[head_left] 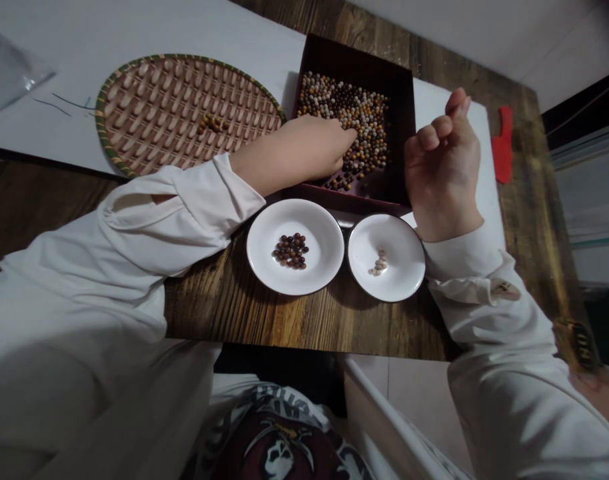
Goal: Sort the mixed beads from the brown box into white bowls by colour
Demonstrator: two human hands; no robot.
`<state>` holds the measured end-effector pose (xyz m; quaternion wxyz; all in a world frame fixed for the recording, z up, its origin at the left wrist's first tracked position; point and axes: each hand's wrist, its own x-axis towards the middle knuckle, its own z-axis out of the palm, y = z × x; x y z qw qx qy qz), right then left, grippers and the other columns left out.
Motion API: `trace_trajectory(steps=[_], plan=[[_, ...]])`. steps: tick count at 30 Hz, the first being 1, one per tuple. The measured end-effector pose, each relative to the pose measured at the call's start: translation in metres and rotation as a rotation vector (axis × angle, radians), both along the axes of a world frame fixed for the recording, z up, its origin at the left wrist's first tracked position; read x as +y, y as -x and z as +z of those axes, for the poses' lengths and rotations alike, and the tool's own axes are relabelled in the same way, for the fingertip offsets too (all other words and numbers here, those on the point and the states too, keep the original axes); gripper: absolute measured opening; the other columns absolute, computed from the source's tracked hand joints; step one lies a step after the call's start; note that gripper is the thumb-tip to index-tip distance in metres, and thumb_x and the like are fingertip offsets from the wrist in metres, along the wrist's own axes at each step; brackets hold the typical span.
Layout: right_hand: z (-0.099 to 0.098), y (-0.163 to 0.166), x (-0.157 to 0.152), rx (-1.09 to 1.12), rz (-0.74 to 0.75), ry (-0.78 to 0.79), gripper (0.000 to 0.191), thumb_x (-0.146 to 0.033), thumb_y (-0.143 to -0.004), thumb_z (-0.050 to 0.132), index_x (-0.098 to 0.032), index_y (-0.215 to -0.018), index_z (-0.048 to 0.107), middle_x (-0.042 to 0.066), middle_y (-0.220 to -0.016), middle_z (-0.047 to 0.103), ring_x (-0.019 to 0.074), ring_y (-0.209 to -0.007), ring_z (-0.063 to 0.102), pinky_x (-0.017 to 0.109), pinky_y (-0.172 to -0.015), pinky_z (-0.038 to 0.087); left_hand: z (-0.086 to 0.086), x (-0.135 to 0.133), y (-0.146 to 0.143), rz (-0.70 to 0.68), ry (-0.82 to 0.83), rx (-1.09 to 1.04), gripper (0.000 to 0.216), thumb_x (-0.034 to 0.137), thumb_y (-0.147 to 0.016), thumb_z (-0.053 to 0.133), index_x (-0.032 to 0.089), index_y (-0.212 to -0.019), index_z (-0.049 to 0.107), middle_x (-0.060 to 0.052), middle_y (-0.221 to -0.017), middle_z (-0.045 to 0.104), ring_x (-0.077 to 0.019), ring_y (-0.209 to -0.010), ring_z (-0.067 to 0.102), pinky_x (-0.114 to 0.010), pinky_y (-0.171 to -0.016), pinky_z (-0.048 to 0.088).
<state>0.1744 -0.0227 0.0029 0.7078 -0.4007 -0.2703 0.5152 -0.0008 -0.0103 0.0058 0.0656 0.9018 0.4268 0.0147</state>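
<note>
My left hand (312,150) reaches into a dark red box (402,107) filled with mixed brown, tan and pale beads (357,113); its fingertips are pressed together among the beads, and what they pinch is hidden. My right hand (442,167) hovers at the box's right edge with its fingers curled in, thumb against them; whatever it holds is hidden. In front of the box stand two white dishes: the left dish (324,230) holds dark brown beads (290,251), the right dish (407,250) holds a few pale beads (379,262).
A round woven tray (149,113) with a few tan beads (212,123) lies at the left on a white sheet (84,40). A red plastic piece (503,143) lies at the far right. A clear bag (7,70) lies at the top left. The wooden table (284,320) ends near my lap.
</note>
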Motion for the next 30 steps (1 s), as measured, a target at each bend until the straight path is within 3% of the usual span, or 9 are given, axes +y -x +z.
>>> trace_trajectory(steps=[12,23,30], plan=[[-0.006,-0.009,0.006,-0.097,0.025,0.004,0.020,-0.027,-0.096,0.038,-0.024,-0.080,0.049,-0.008,-0.055,0.029,0.0066,-0.041,0.032,0.019,-0.043,0.030,-0.001,0.000,0.000,-0.005,-0.001,-0.026,0.040,0.028,-0.091,0.035,0.016,-0.125,0.055,-0.016,-0.112,0.065,-0.0322,-0.098,0.061,-0.043,-0.082,0.042],[0.004,0.001,-0.003,-0.045,0.103,0.009,0.029,-0.022,-0.097,0.033,-0.022,-0.072,0.049,-0.009,-0.057,0.019,0.0064,-0.041,0.024,0.018,-0.040,0.026,0.001,0.000,-0.001,-0.057,-0.019,-0.036,0.041,0.022,-0.087,0.038,0.018,-0.125,0.054,-0.015,-0.115,0.064,-0.0315,-0.097,0.061,-0.043,-0.081,0.045],[0.004,0.000,-0.002,-0.100,0.291,0.066,0.027,-0.023,-0.095,0.036,-0.021,-0.072,0.050,-0.008,-0.055,0.024,0.0069,-0.042,0.025,0.018,-0.039,0.025,0.003,-0.003,-0.002,0.013,-0.017,-0.103,0.053,0.012,-0.083,0.036,0.012,-0.136,0.040,-0.018,-0.132,0.053,-0.0311,-0.106,0.058,-0.040,-0.085,0.045]])
